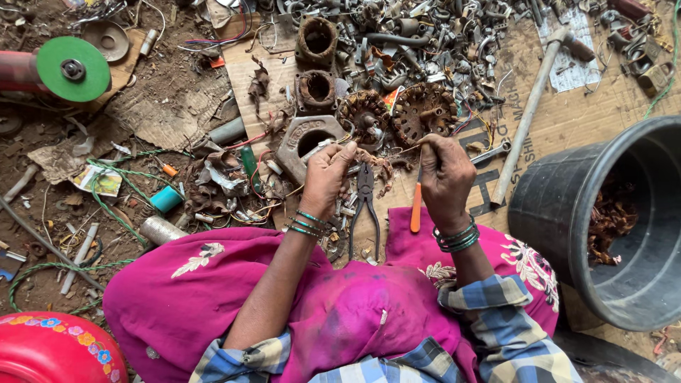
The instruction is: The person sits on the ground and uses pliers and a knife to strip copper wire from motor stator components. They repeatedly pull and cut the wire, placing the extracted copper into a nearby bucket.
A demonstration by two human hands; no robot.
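Work in hand: a person seated on the ground strips copper winding from scrap motor parts; view is straight down from the head camera.

Left hand (328,177): curled shut around a motor part with a tuft of copper wire (374,164), held just above the lap near the frame centre; palm turned inward, wrist bent, thumb on top.

Right hand (443,174): fisted around an orange-handled screwdriver (416,206), shaft pointing up toward 12 o'clock, its tip at or near the copper wire; whether it touches cannot be told. The handle hangs below the fist.

Pliers (365,206): lying untouched between the two hands, jaws toward 12 o'clock.

Done so far (judged): the black bucket (539,206) at 3 o'clock already holds a layer of copper scrap (610,220), and several emptied housings lie at 12 o'clock, among them a grey cast cover (301,145) and two rusty rings (317,67).

Left to do (judged): the wound stators (424,110) at 12 o'clock keep their coils, and the piece in hand is only partly stripped; the larger share of the pile appears unworked.

Surroundings: hammer (528,113) at 1 o'clock on flattened cardboard (567,113); green-disc grinder (73,69) at 10 o'clock; red floral bowl (53,351) at 8 o'clock.
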